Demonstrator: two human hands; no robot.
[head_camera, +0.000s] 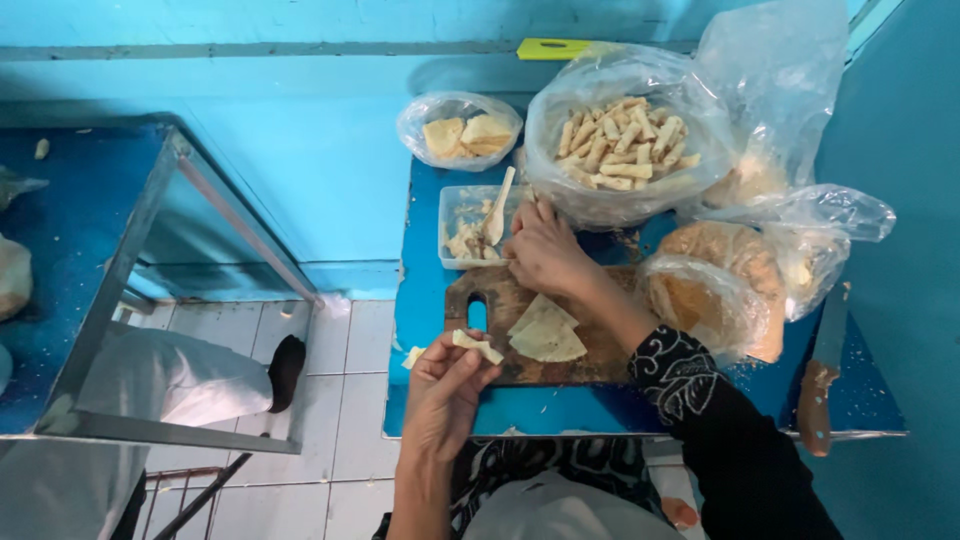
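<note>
A small food-preparation spot, likely a snack kitchen or stall; a blue table (430, 300) carries a wooden cutting board (500, 300), a plastic bag of finished rolls (620, 140), bagged wrappers (715, 275) and a filling tub (455, 215); turquoise walls and white floor tiles (340, 400) surround it.

L hand (447, 388) pinches rolled wrapper (478, 346); R hand (543, 250) at filling tub (470, 226), cutting board (520, 345) between.

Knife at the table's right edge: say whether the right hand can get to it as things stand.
Probably yes. The knife lies bare beside the right forearm; the right hand, now at the plastic tub, would only need to draw back past the bagged wrappers.
</note>
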